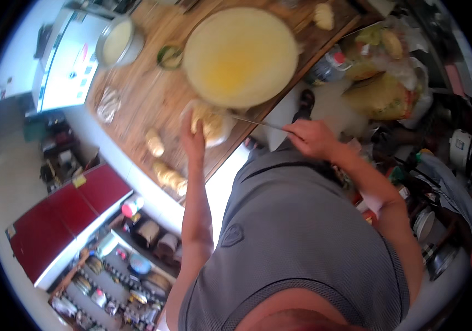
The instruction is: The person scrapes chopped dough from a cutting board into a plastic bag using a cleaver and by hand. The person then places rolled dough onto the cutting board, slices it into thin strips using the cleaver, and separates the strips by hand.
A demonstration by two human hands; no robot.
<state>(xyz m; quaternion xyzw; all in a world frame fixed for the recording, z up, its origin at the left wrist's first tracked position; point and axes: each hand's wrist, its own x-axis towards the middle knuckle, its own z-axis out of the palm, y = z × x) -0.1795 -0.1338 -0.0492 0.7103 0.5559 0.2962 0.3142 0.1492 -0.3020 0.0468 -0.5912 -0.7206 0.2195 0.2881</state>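
My left hand is at the left side of a whitish container of crumbly yellow food, its thumb over the rim. In my right hand is a thin, long utensil, pointing left. Its far end reaches the container's upper right edge, and its exact kind is too blurred to tell. Just beyond lies a large round pale sheet, apparently dough, with a bright yellow patch spread over its middle. All of this rests on a wooden table.
A metal pot of pale contents and a green ring-shaped item stand toward the far left. Pale dough-like rolls lie left of my hand, with crumpled plastic beyond. Bags and a plastic jug crowd the floor at right.
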